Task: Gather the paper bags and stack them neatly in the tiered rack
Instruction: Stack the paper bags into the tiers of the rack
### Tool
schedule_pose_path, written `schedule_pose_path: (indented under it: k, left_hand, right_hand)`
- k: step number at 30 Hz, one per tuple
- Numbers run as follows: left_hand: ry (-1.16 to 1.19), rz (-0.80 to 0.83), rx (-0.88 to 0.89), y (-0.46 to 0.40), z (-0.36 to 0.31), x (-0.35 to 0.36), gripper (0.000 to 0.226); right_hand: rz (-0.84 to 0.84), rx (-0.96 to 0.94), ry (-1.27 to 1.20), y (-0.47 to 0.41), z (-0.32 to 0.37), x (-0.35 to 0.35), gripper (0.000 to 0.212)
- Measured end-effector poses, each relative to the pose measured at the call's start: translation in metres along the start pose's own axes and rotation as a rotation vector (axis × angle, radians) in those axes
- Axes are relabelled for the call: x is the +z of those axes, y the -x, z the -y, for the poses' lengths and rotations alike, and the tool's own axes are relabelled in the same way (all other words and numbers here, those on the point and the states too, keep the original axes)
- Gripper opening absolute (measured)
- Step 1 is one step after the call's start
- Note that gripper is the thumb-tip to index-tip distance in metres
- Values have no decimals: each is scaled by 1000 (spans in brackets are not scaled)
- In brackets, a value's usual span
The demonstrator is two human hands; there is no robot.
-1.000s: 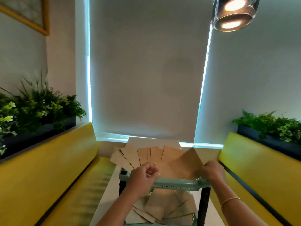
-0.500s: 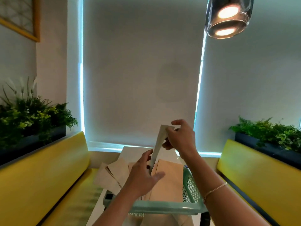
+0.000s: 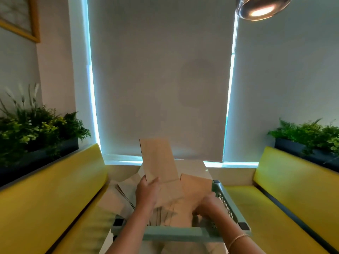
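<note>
Brown kraft paper everywhere at the bottom centre of the head view. The left hand pinches one paper bag by its lower edge, fingers and thumb curled onto it, holding it upright above the pale green top tier of the rack. Lower right, the right hand reaches down into the tray among the bags lying there; its fingers look bent, but whether they grip a bag or only press on the pile I cannot tell. More loose bags spill fanned out past the tray's left side, some over the pale table beyond.

By my reading, the step in hand is squaring up: one bag lifted, ready to go down on the stack. The next move calls for lining its edges with the flat pile at the right of the tray, then pulling in the strays on the left.

Around this: yellow bench seats run up both sides of the frame, dark planters of greenery sit behind them, grey roller blinds fill the centre with daylight leaking at their edges, and a glass pendant lamp glows at upper right. A gold-framed picture hangs at upper left.
</note>
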State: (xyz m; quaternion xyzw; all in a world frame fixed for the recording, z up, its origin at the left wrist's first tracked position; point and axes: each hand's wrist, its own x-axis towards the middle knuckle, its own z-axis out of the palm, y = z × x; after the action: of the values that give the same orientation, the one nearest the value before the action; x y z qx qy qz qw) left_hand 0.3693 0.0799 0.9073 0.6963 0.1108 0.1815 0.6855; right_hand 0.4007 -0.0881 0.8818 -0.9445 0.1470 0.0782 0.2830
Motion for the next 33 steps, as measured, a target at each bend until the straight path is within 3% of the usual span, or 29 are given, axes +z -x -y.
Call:
schedule_pose_path:
  k: [2, 6, 10, 15, 18, 23, 27, 31, 33]
  left_hand:
    - [14, 1, -14, -1, 7, 3, 28]
    - [39, -13, -30, -4, 17, 5, 26]
    - [39, -32, -43, -9, 22, 6, 26]
    - [29, -51, -57, -11, 23, 6, 27]
    - [22, -77, -65, -10, 22, 4, 26]
    - [18, -65, -73, -11, 22, 2, 23]
    - [72, -7, -27, -11, 22, 2, 21]
    - [76, 79, -22, -6, 16, 6, 35]
    - [68, 124, -37, -5, 15, 6, 29]
  right_hand:
    - [-60, 51, -32, -4, 2, 3, 81]
    - [-171, 48, -162, -7, 4, 1, 36]
    - [-263, -67, -203, -7, 1, -11, 10]
    - [-345, -117, -195, -1, -1, -32, 12]
    - [-370, -200, -308, 2, -1, -55, 10]
    - [-733, -364, -657, 21, 12, -108, 19]
    - [-602, -375, -957, 10, 29, -100, 14]
    - [-453, -310, -948, 3, 43, -55, 16]
    - [-435, -293, -903, 3, 49, -35, 14]
